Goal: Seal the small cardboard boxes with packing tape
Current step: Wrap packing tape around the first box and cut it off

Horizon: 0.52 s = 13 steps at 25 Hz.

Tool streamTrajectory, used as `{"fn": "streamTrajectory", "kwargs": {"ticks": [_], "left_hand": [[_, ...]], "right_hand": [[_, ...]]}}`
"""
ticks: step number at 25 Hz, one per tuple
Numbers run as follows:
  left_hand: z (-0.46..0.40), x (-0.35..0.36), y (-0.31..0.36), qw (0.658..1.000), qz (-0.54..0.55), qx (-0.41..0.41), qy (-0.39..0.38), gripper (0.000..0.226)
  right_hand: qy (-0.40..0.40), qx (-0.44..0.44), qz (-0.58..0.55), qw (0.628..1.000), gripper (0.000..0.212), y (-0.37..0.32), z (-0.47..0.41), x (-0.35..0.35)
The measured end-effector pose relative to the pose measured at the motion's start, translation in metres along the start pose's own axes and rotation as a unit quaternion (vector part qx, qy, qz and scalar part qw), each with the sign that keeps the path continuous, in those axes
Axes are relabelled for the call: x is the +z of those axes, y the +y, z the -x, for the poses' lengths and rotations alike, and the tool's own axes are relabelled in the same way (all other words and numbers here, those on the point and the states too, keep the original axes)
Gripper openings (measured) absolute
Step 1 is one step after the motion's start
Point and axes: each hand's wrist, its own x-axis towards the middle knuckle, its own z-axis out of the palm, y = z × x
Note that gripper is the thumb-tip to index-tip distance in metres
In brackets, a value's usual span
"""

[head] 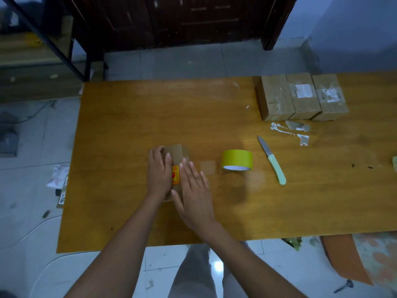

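The table (pixel 133 117) is orange-brown wood with visible grain and a faint sheen; on it, the small box (pixel 179 152) under the hands is matt brown cardboard with a glossy red-and-yellow label (pixel 175 173); right of the box, the tape roll (pixel 237 158) looks smooth yellow plastic film; further right, the knife (pixel 271 158) has a dull metal blade and a pale green, smooth plastic-looking handle; the three boxes (pixel 300 97) at the table's far right are matt cardboard under shiny clear tape.

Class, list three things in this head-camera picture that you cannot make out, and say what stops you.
1. Head view: the top seam of the small box is covered by the left hand and right hand.
2. The print on its red and yellow label is too small.
3. The pale object on the table is cut off by the right edge.
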Motion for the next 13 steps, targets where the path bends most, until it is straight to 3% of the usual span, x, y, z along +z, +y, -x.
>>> {"fn": "streamTrajectory", "kwargs": {"ticks": [4, 10, 13], "left_hand": [[0.001, -0.002, -0.004, 1.000, 0.011, -0.025, -0.002, 0.043], [0.001, 0.000, -0.001, 1.000, 0.001, -0.026, -0.010, 0.047], [-0.002, -0.003, -0.001, 0.999, 0.000, -0.030, -0.020, 0.046]], "right_hand": [[-0.025, 0.054, -0.101, 0.993, 0.072, 0.002, -0.002, 0.005], [-0.096, 0.121, -0.105, 0.982, 0.088, 0.013, -0.010, -0.002], [-0.080, 0.111, -0.156, 0.978, 0.087, 0.000, -0.016, -0.009]]}}
